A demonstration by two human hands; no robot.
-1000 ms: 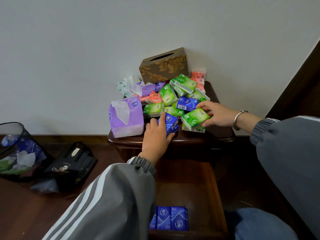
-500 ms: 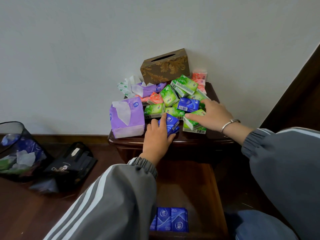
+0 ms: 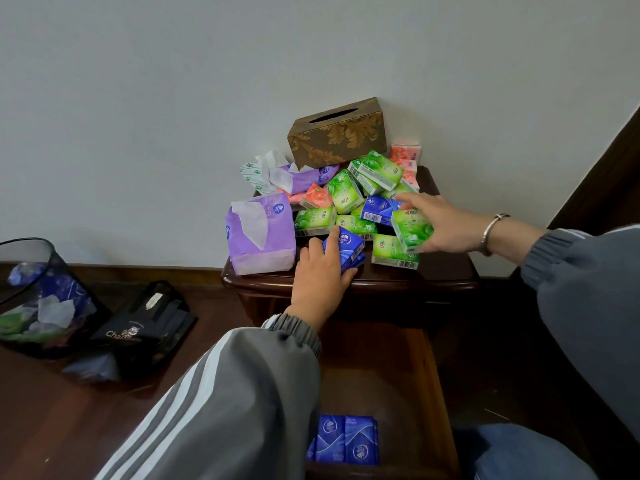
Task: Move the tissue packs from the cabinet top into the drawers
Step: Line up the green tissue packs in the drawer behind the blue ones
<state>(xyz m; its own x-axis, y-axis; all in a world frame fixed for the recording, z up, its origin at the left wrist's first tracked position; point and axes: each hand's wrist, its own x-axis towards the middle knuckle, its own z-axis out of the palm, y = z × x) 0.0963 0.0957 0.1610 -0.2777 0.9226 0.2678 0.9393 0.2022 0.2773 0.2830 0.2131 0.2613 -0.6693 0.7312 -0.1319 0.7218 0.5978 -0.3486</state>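
Many small green, pink and blue tissue packs lie heaped on the dark wooden cabinet top. My left hand grips a small stack of blue packs at the front edge of the top. My right hand holds a green pack tilted against its palm, and its index finger reaches a blue pack in the heap. Another green pack lies just under that hand. Below, the open drawer holds blue packs at its near end, partly hidden by my left sleeve.
A brown and gold tissue box stands at the back against the wall. Two purple soft tissue packs lie at the left of the top. A black mesh bin and a black bag sit on the floor at left.
My right hand has raised the green pack off the one beneath it and stretched its fingers left to the blue pack. My left hand stays on the blue stack.
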